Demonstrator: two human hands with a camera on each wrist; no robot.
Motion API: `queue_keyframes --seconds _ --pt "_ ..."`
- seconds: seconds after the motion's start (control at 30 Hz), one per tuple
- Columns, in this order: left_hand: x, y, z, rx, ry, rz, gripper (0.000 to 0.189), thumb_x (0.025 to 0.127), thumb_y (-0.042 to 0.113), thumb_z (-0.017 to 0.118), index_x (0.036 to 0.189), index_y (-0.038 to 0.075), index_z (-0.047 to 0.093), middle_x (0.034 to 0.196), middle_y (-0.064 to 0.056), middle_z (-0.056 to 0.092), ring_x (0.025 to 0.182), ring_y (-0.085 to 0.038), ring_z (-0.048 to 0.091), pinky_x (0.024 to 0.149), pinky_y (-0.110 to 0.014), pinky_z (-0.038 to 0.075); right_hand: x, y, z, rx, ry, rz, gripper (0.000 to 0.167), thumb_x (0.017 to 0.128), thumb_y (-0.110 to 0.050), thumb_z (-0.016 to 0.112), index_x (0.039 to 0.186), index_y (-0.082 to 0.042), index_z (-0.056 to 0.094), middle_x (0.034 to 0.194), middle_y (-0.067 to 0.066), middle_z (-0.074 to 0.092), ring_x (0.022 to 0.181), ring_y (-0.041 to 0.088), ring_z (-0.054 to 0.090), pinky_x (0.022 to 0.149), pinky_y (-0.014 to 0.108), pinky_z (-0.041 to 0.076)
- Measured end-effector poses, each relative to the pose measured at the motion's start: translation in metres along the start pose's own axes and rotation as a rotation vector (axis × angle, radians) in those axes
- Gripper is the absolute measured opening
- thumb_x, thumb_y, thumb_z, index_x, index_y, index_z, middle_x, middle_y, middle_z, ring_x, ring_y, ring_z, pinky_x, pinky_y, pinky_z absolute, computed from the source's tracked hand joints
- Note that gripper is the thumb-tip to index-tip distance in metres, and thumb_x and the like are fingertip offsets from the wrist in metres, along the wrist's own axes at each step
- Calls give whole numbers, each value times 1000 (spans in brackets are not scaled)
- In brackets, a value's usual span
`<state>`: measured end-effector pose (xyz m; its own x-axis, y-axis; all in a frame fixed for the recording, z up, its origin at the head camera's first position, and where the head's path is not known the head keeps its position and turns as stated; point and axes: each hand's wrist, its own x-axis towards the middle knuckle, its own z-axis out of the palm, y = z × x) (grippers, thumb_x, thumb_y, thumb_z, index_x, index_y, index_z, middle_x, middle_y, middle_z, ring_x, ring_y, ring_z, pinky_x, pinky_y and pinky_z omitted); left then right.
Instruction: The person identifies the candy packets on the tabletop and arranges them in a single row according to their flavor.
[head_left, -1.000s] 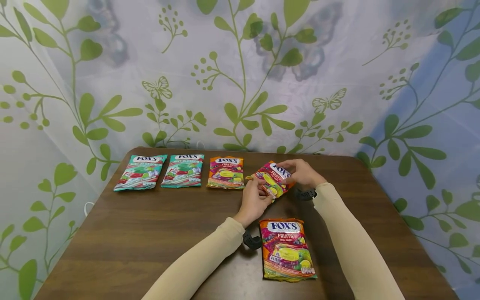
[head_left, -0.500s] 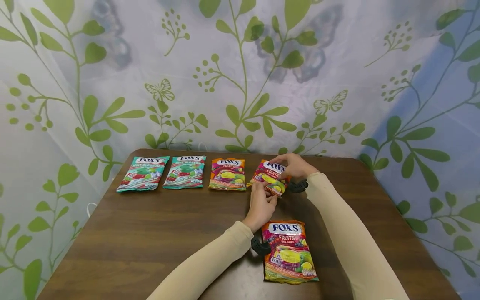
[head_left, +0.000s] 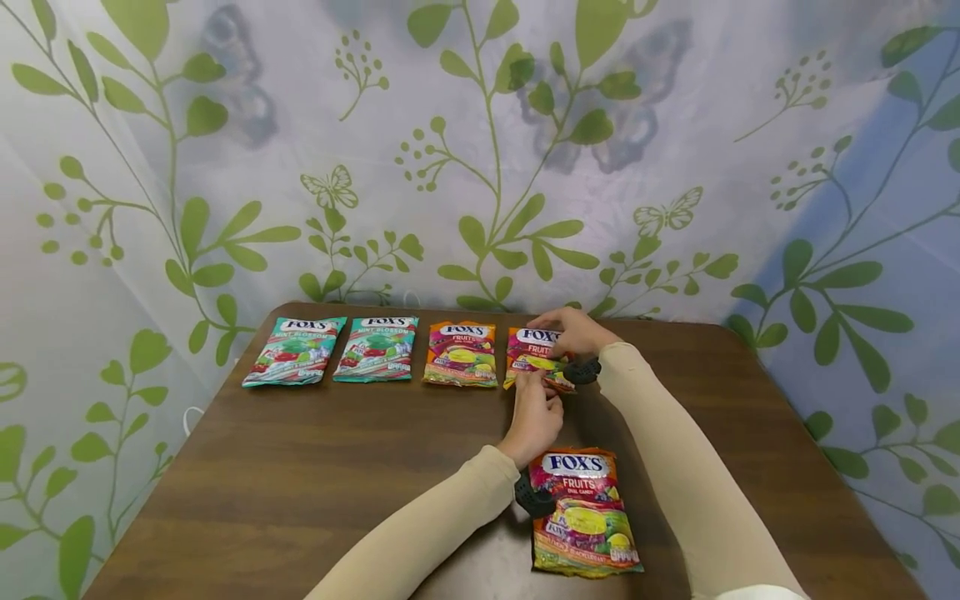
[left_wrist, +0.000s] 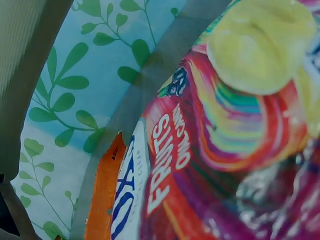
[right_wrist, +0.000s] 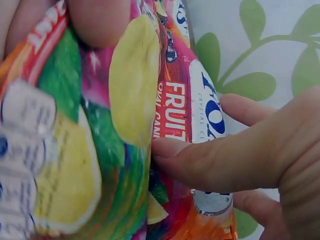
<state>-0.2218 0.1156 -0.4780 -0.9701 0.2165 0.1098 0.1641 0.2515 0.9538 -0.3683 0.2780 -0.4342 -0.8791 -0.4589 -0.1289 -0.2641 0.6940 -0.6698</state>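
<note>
A Fox's Fruits candy bag (head_left: 528, 360), orange and magenta, lies at the back of the table, fourth in a row, between both hands. My right hand (head_left: 573, 333) pinches its top part; in the right wrist view the thumb (right_wrist: 185, 162) presses on the front and fingers go behind. My left hand (head_left: 534, 421) grips the bottom edge, its thumb (right_wrist: 97, 22) on the front. The bag is creased in the middle. A candy bag (left_wrist: 200, 135) fills much of the left wrist view, where neither hand's fingers show; which bag it is I cannot tell.
Left along the row lie another Fruits bag (head_left: 460, 354) and two teal Mint Blossom bags (head_left: 377, 350), (head_left: 295, 352). A bigger Fruits bag (head_left: 585, 517) lies nearer on the brown table (head_left: 360, 475), partly beneath my left wrist. A leaf-patterned curtain (head_left: 450, 150) hangs behind.
Both hands have shifted the candy bag from a tilted pose to lying nearly straight in line with the row. My right hand has moved left; the left hand has moved slightly right and down.
</note>
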Motion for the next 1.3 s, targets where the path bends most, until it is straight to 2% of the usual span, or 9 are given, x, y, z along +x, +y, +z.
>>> queue_keyframes --seconds 0.13,0.37,0.53,0.73,0.93,1.0,1.1,1.13,1.3 --pt "-1 -1 2 -6 0 -22 53 103 -8 63 152 -16 45 127 -19 45 115 -31 57 100 -43 56 5 2 4 -1 -21 -9 63 90 16 74 150 1 64 149 26 62 141 45 55 75 34 55" --pt "3 -4 4 -6 2 -29 53 104 -6 62 153 -16 44 127 -20 46 117 -33 57 100 -44 55 13 7 6 -6 -38 24 62 92 15 72 150 -4 65 151 21 62 126 38 59 65 34 49" --pt "3 -5 5 -9 -10 -41 54 104 -5 63 154 -16 44 127 -19 46 116 -31 57 102 -44 55 13 7 8 -30 -40 16 60 93 16 71 149 -4 67 152 22 61 133 39 57 69 34 51" --pt "4 -6 6 -40 -15 -20 59 104 -2 65 155 -17 40 130 -23 44 121 -39 59 101 -43 58 11 1 6 -68 -37 -2 58 95 15 70 150 -2 66 154 22 60 149 44 48 78 36 51" --pt "2 -5 3 -40 -49 -32 63 103 3 68 156 -14 39 131 -24 45 121 -40 60 103 -44 58 12 7 5 -61 -40 -2 56 95 13 69 149 -3 66 155 22 59 145 44 51 79 36 51" --pt "1 -5 2 -22 -65 -38 63 103 5 69 156 -13 41 129 -23 47 119 -39 61 104 -44 58 12 8 5 -47 -43 12 56 96 12 69 150 -3 66 155 23 58 135 47 57 76 36 51" --pt "0 -5 0 3 -87 -44 62 103 7 70 155 -12 41 128 -22 49 116 -36 62 104 -44 58 12 9 6 -43 -34 29 54 98 11 69 149 -4 67 155 22 59 127 42 60 75 35 51" --pt "0 -6 0 11 -93 -45 62 104 8 70 155 -12 42 128 -23 49 115 -34 62 104 -44 58 12 9 6 -38 -32 34 54 98 11 69 149 -5 67 155 23 58 120 42 62 73 35 50" --pt "1 -7 -2 26 -104 -40 62 103 9 70 154 -13 43 129 -25 51 112 -30 63 104 -44 57 10 7 8 -36 -20 47 52 98 11 67 148 -3 68 154 23 60 101 37 60 68 36 49"
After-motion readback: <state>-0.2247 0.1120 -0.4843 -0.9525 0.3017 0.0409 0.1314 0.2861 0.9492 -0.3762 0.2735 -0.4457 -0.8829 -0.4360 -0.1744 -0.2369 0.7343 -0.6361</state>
